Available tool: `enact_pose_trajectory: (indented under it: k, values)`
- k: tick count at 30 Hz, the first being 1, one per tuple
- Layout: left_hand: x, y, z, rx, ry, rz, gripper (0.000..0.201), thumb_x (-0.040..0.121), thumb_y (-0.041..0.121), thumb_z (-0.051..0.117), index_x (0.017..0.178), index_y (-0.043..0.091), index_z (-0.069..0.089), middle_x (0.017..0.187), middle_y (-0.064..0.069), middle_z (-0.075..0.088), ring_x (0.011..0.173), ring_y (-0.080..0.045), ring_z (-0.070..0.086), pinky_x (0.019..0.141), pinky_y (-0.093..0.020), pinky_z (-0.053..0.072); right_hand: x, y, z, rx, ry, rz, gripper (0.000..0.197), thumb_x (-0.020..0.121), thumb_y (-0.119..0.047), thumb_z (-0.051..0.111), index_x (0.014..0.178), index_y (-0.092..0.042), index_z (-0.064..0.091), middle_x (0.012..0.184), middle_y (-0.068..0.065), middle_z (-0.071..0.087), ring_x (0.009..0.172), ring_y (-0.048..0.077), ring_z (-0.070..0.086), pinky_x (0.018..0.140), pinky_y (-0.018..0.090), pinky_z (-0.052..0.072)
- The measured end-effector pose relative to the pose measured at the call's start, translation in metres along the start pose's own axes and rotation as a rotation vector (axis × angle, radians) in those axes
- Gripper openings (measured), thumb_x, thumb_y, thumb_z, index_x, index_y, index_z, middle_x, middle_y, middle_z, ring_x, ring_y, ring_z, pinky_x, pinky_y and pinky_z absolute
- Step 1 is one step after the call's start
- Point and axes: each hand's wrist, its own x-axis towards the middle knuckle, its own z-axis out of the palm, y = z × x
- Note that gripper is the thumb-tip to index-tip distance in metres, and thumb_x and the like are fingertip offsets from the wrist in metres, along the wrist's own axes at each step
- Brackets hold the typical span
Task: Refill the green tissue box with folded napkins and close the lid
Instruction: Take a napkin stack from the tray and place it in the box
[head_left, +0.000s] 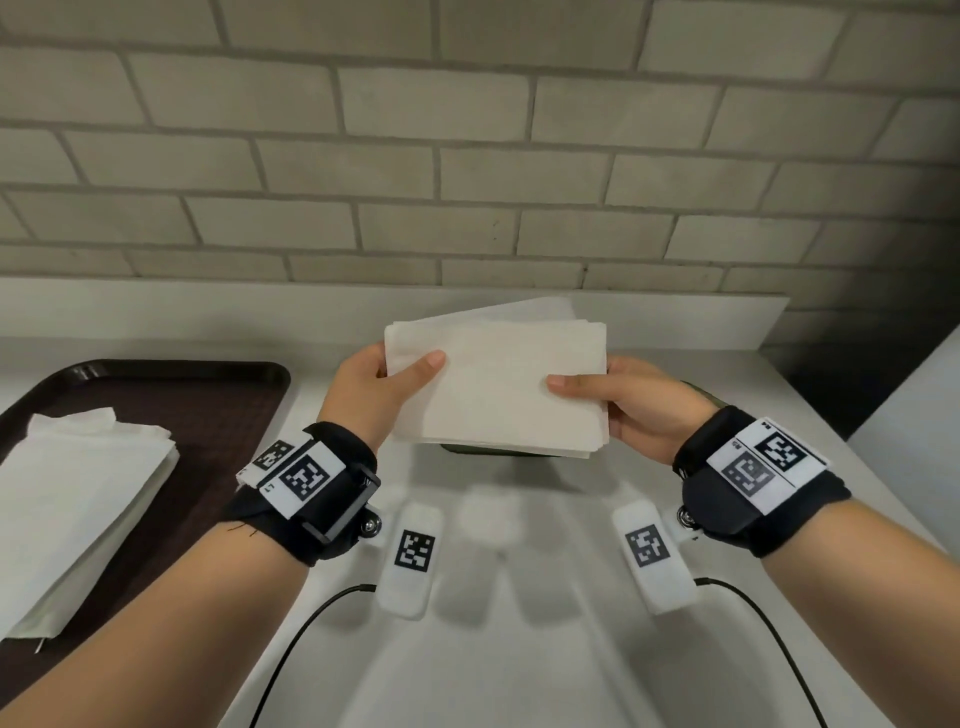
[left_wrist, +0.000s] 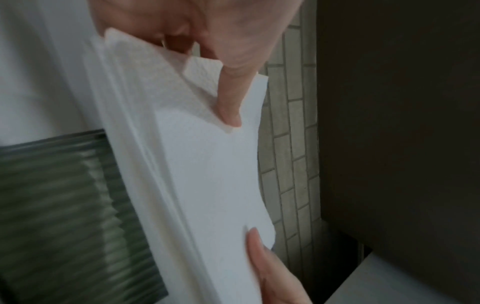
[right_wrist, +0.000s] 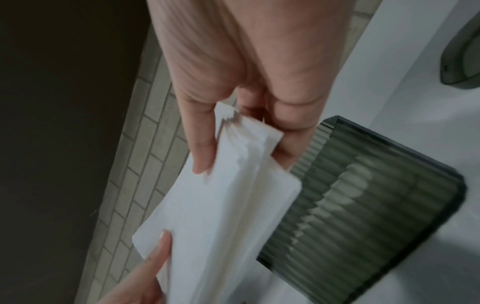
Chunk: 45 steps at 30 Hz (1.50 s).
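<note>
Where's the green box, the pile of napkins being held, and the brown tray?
green tissue box (right_wrist: 376, 205): right wrist view, on its ribbed side wall.
napkin stack (head_left: 498, 384): head view, middle of the top napkin.
brown tray (head_left: 228, 415): head view, bare floor near its right rim.

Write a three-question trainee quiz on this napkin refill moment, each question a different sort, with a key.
1. True or false: both hands hold the stack of white folded napkins above the ribbed green translucent tissue box.
2. Multiple choice: where does the spare pile of white napkins lie? A) on the dark brown plastic tray; B) inside the box; C) on the white counter by the right arm.
3. Fill in: each thumb presses on the ____ face of the held stack.

Key
1. True: the left hand and the right hand grip opposite ends.
2. A.
3. Top.
</note>
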Motion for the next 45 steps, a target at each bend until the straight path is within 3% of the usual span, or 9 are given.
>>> enact_pose_trajectory:
  k: [5,14,17,21,27,32,37,41,45]
  values:
    - [-0.004,0.002,-0.004,0.273,0.122,0.231,0.008,0.075,0.03,0.075,0.079,0.031,0.068,0.143,0.016,0.034,0.131,-0.005,0.038,0.109,-0.027,0.032,0.002,0.014,-0.002,-0.022,0.046,-0.014,0.033,0.083,-0.007,0.064,0.116,-0.008,0.063,0.115,0.007,0.069,0.101,0.018,0.067,0.086,0.028,0.055]
    - [-0.003,0.005,-0.004,-0.04,-0.043,0.11,0.012,0.084,0.019,0.066,0.082,0.028,0.074,0.088,0.006,0.075,0.086,-0.015,0.07,0.088,-0.038,0.053,-0.003,0.025,0.003,-0.031,0.117,-0.173,0.067,0.077,-0.003,0.069,0.134,-0.024,0.04,0.122,0.004,0.064,0.102,0.018,0.067,0.082,0.04,0.057]
    - [-0.004,0.004,-0.003,-0.095,-0.057,0.067,0.008,0.086,0.018,0.063,0.086,0.02,0.071,0.086,0.004,0.075,0.081,-0.014,0.07,0.082,-0.035,0.055,-0.005,0.03,0.005,-0.218,0.208,-0.352,0.092,0.073,-0.003,0.076,0.138,-0.046,0.026,0.12,-0.005,0.06,0.105,0.009,0.062,0.08,0.021,0.057]
    - [-0.004,0.008,-0.002,-0.114,-0.085,0.03,0.014,0.088,0.02,0.061,0.096,0.011,0.068,0.095,-0.007,0.073,0.082,-0.02,0.068,0.078,-0.033,0.055,-0.006,0.031,0.007,-0.46,0.174,-0.384,0.078,0.068,-0.009,0.082,0.13,-0.036,0.044,0.121,-0.02,0.053,0.112,0.0,0.054,0.092,0.018,0.049]
    - [-0.002,0.007,-0.001,0.01,-0.091,0.071,0.01,0.089,0.022,0.061,0.086,0.018,0.07,0.086,-0.001,0.073,0.079,-0.02,0.067,0.076,-0.034,0.052,-0.008,0.021,0.002,-0.485,0.165,-0.225,0.053,0.067,-0.01,0.083,0.111,-0.013,0.055,0.101,0.001,0.065,0.084,0.01,0.061,0.071,0.032,0.056]
    - [0.002,0.008,0.003,0.019,-0.094,0.05,0.015,0.087,0.027,0.063,0.079,0.018,0.07,0.076,0.003,0.073,0.069,-0.016,0.066,0.069,-0.03,0.051,0.001,0.018,-0.005,-0.632,0.227,-0.256,0.034,0.071,-0.031,0.08,0.097,-0.012,0.068,0.106,0.011,0.066,0.091,0.025,0.067,0.075,0.039,0.058]
    - [0.01,0.011,0.004,0.019,-0.113,0.004,0.025,0.073,0.043,0.074,0.08,0.02,0.071,0.086,-0.002,0.075,0.081,-0.021,0.07,0.084,-0.037,0.053,0.006,0.001,-0.009,-0.375,0.132,-0.212,0.038,0.082,-0.016,0.07,0.116,-0.003,0.061,0.103,0.006,0.071,0.097,0.027,0.068,0.079,0.029,0.054]
    - [0.016,0.011,0.001,0.109,-0.12,0.058,0.035,0.059,0.048,0.081,0.08,0.023,0.069,0.075,0.011,0.075,0.07,-0.006,0.07,0.068,-0.022,0.055,0.014,-0.006,-0.015,-0.245,0.093,-0.214,0.087,0.068,-0.016,0.08,0.143,-0.016,0.036,0.123,-0.005,0.061,0.108,0.012,0.063,0.091,0.025,0.05]
    - [0.016,0.009,0.001,0.109,-0.142,0.107,0.011,0.076,0.022,0.073,0.084,0.022,0.067,0.07,0.016,0.073,0.064,0.003,0.068,0.056,-0.01,0.051,0.018,-0.009,-0.019,-0.032,0.007,-0.181,0.046,0.067,-0.012,0.069,0.111,-0.019,0.062,0.11,0.002,0.07,0.098,0.017,0.068,0.09,0.032,0.054]
